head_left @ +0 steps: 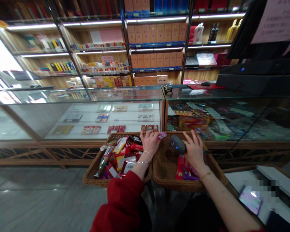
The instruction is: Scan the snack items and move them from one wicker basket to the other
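My left hand (149, 141) pinches a small pink packaged item (162, 136) above the inner rims of two wicker baskets. Below it, the left basket (93, 180) is heaped with candy and snack packs (125, 154) in red, yellow and other wrappers. My right hand (193, 149) grips a dark handheld barcode scanner (177, 144), which shows a blue light and faces left toward the pink item. Under the scanner stands the right basket (165, 158), holding red and purple packets (183, 167). The forearm partly covers those packets.
Behind the baskets runs a glass display counter (106, 96) with boxes inside. Shelves of orange boxes (157, 35) line the wall. At right are a monitor (244, 29) and, lower down, a phone (250, 199) on a white surface.
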A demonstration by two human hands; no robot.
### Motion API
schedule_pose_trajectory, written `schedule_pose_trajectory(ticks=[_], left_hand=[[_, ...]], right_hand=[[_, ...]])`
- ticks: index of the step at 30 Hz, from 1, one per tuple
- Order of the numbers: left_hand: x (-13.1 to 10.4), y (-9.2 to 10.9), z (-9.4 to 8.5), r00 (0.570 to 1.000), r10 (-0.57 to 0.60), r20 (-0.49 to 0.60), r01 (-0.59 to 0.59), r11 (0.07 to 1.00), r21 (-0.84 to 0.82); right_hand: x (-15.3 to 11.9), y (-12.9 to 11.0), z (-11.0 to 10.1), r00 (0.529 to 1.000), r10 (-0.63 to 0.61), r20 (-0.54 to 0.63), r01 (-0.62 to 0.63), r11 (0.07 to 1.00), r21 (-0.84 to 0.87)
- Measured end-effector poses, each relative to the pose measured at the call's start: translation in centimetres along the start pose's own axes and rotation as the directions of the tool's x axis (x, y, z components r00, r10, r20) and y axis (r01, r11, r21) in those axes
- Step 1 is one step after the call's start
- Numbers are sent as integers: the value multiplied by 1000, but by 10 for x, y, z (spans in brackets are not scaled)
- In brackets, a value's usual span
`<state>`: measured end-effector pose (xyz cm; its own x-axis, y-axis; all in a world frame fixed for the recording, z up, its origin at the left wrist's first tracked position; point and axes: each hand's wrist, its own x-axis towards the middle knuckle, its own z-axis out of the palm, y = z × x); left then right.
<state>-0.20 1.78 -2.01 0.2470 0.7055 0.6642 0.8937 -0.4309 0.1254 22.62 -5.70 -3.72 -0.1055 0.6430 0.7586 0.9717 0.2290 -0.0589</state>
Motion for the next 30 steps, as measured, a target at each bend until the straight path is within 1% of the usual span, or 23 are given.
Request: schedule_pose_trajectory(ticks=[7,11,16,23,30], left_hand=[[1,6,-14,1000,-20,0,20,999,-31],[3,10,-25,999,-43,10,44,998,-38],[2,10,-38,997,-67,24,68,996,-63],[-8,-1,-51,994,-105,27,107,992,-61],[-15,-16,-78,981,-190,42,193,980,-52]], right_hand=[[4,2,-2,1000,12,-13,-12,1000,-10],[8,2,-5,999,46,26,-45,998,-41],[14,0,-9,996,60,61,-57,997,-56],[20,-9,-10,997,39,65,-36,998,-49],[26,-19,-10,998,0,66,3,999,-45]])
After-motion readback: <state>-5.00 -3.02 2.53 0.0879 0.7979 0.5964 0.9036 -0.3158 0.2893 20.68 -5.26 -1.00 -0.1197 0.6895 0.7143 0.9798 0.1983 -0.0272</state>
